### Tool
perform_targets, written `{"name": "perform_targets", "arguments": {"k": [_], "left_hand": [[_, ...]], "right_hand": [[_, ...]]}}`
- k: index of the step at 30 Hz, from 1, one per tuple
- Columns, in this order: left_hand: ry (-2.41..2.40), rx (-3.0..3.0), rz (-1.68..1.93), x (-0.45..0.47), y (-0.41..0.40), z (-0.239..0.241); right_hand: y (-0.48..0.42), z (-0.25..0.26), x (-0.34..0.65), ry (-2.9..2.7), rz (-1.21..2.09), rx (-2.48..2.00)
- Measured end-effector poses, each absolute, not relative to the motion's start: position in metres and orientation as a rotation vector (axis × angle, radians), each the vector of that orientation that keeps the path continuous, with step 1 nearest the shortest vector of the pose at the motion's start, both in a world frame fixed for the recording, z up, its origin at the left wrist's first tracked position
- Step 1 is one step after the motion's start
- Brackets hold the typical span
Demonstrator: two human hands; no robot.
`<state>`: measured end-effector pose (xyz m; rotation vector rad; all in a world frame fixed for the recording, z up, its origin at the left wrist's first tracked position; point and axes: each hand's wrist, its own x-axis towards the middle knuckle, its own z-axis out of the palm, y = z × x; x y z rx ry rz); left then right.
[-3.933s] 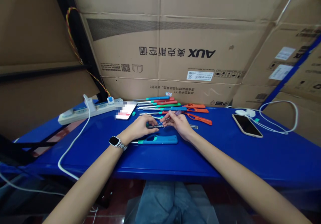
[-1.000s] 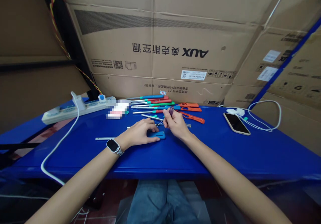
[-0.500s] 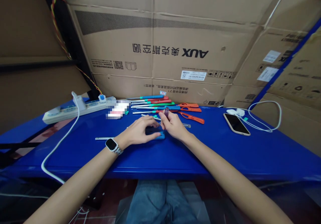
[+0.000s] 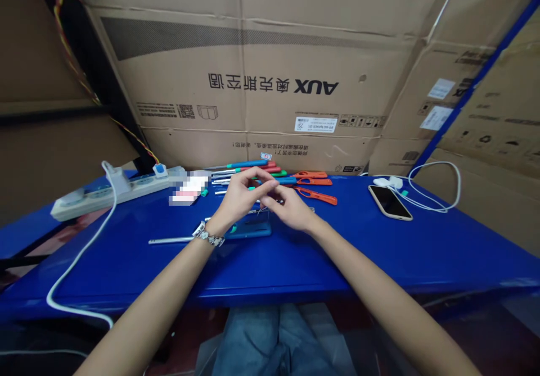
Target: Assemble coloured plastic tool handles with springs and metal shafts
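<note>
Blue lighter [image 4: 258, 229] lies left-to-right, bodyward of left hand [image 4: 247, 193] (nearer) and right hand [image 4: 291, 208]; both curled, grip indeterminable

Soft, dimmish indoor light here, a faint sheen along the blue table [image 4: 363, 258]; the middle cardboard [image 4: 270, 44] reads evenly, the left panel [image 4: 37, 44] sinks into shadow. Fingers [image 4: 265, 187] look soft, pixel blocks mask a card [image 4: 190, 189], outer edges stretch and smear.

- Left forearm [image 4: 160, 297] and right forearm [image 4: 379, 275] slant inward.
- Left hand [image 4: 242, 196] arched, thumb stretched out, fingers bent.
- Right hand [image 4: 292, 208] curled, fingertips partly hidden.
- The 2 hands overlap at the fingers.
</note>
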<state>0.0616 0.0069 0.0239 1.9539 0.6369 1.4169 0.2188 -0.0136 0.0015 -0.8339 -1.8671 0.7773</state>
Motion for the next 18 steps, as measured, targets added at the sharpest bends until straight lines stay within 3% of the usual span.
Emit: {"name": "perform_targets", "arguments": {"k": [5, 15, 18], "left_hand": [[0.601, 2.133, 1.386, 0.053, 0.007, 0.021], [0.582, 1.857, 1.528, 0.072, 0.004, 0.019], [0.576, 1.927, 1.456, 0.065, 0.003, 0.021]], "right_hand": [[-0.015, 0.018, 0.235, -1.867, 0.938, -0.748], [-0.011, 0.003, 0.217, -1.66, 0.701, -0.801], [-0.016, 0.011, 0.226, -1.768, 0.88, -0.733]]}}
